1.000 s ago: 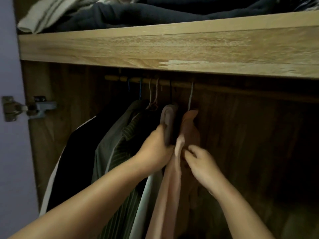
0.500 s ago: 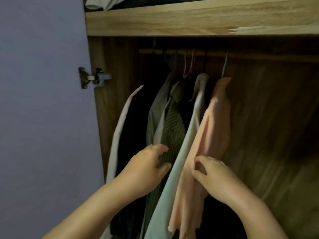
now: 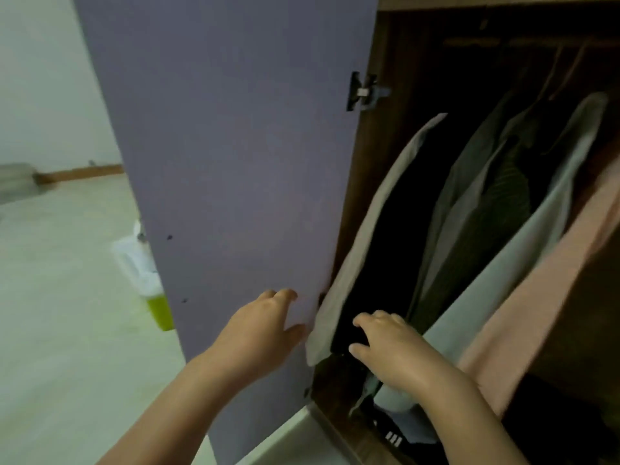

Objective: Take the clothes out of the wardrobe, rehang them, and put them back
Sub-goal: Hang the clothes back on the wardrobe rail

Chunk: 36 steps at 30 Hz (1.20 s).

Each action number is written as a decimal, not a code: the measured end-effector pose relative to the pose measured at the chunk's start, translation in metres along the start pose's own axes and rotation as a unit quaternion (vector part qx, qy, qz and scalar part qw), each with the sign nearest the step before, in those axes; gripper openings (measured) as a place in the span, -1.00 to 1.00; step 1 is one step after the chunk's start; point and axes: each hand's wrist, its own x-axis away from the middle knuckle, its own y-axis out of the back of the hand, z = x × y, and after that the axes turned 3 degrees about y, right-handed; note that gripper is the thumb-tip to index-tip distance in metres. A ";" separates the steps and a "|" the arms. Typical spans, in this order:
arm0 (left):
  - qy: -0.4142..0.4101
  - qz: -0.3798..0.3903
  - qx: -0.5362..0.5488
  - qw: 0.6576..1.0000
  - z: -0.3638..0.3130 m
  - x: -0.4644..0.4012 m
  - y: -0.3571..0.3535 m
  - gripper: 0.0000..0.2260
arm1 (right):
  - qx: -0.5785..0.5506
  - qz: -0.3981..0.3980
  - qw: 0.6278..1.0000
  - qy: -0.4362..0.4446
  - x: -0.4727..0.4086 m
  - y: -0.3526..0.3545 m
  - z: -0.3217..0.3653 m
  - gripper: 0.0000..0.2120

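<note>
The wardrobe stands open, its lilac door [image 3: 235, 146] swung out to the left. Several garments hang inside: a black one with a pale grey edge [image 3: 365, 229], a dark green striped shirt [image 3: 496, 203], a light grey-blue one [image 3: 523, 250] and a pink one [image 3: 550, 280]. My left hand [image 3: 261, 330] is in front of the door's lower inner face, fingers loosely spread, holding nothing. My right hand [image 3: 389, 347] rests with relaxed fingers on the lower part of the black garment. The rail and hangers at the top right are dim and blurred.
A metal hinge [image 3: 364, 90] joins the door to the wardrobe side. Behind the door on the pale floor stands a translucent jug with yellow-green liquid [image 3: 144, 276]. Dark items lie on the wardrobe's bottom [image 3: 396, 437]. A wooden skirting board runs along the far wall.
The view has swung left and down, bringing the door and floor into sight. Both hands have let go of the pink and grey garments and moved left and lower.
</note>
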 end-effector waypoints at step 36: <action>0.607 -0.200 0.125 0.759 0.335 0.440 0.052 -0.52 | 0.186 0.180 0.782 0.567 0.085 -0.206 0.502 -0.63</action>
